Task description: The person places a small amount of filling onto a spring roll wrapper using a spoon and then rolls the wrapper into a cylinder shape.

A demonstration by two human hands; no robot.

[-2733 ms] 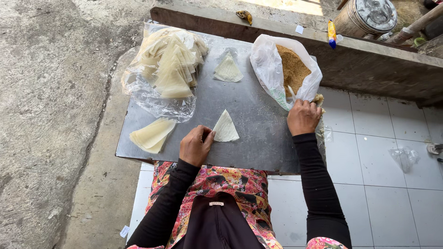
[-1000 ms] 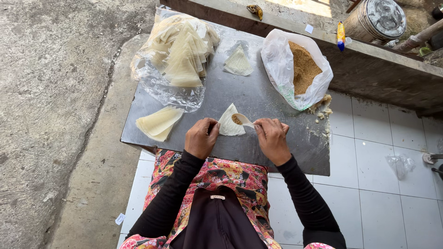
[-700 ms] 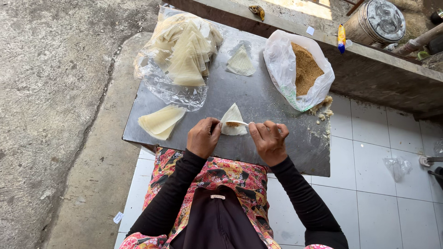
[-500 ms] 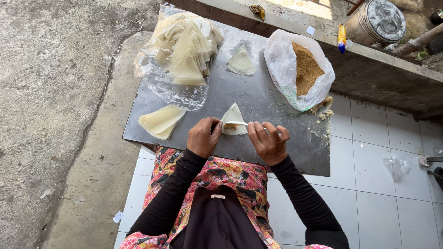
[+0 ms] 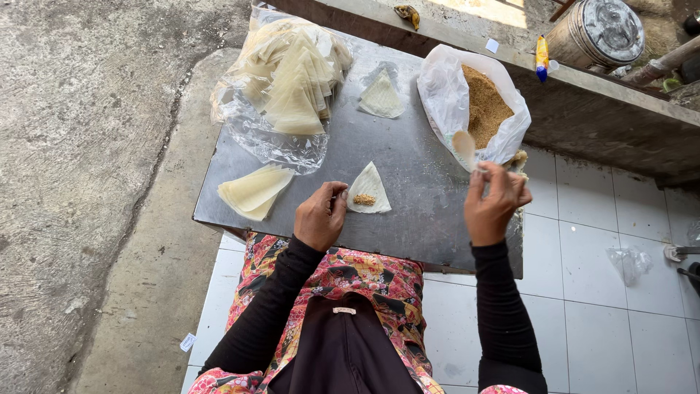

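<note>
Head view: left hand (image 5: 321,217) beside filled wrapper (image 5: 368,191)

wrapper stack (image 5: 255,191) left of filled wrapper (image 5: 368,190), filling bag (image 5: 477,109) right, on metal tray (image 5: 423,197)

An informal outdoor food-preparation spot, probably a home yard or a small street-side setup rather than a fitted kitchen. A plain sheet-metal bench (image 5: 408,190) stands in daylight, half over white floor tiles (image 5: 605,306) and half over rough, cracked concrete ground (image 5: 87,146). Behind it runs a low weathered concrete ledge (image 5: 598,117) with a dented metal pot (image 5: 598,33) beyond. On the bench lie a clear plastic bag of triangular pastry wrappers (image 5: 292,87), a loose stack of wrappers (image 5: 255,191) and a white bag of brown crumbly filling (image 5: 481,109). The surroundings past the ledge are too cropped to tell more.
</note>
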